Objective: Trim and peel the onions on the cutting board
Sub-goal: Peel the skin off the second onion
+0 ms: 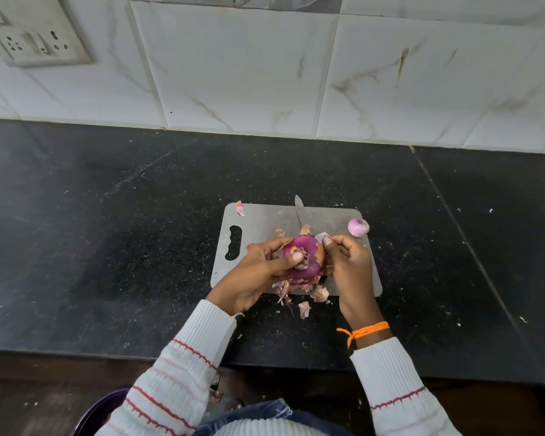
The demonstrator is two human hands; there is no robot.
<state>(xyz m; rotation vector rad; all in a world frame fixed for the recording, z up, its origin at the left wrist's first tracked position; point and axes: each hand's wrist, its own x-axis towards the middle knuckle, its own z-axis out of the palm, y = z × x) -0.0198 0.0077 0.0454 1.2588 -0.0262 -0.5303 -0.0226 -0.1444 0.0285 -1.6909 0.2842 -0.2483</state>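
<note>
Large round purple onion, glossy where bared, papery brown skin clinging at its right flank — held just above the near half of the flat grey rounded-corner cutting board. Left hand cups it from the left, thumb curled onto the stub end, which faces up toward the camera. Right hand pinches a flap of skin at the upper right. Dry skin scraps litter the board's near edge. Steel knife blade points away; small peeled purple onion sits at the board's right edge.
</note>
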